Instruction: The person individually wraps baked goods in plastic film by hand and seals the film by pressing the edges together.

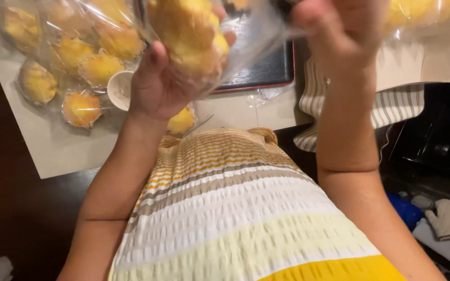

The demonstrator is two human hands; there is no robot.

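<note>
Nearest the camera is a striped top (235, 218), and above it the left hand (157, 86) cups a yellow muffin (191, 39) inside a clear bag (251, 36), fingers curled around it from below. The right hand (342, 31), blurred, is closed in a fist on the bag's loose end. Beyond, on the tabletop (58, 148), lie more wrapped muffins (82, 57), a small white cup (120, 89), a dark tray (266, 70) and a striped cloth (397, 104).
</note>
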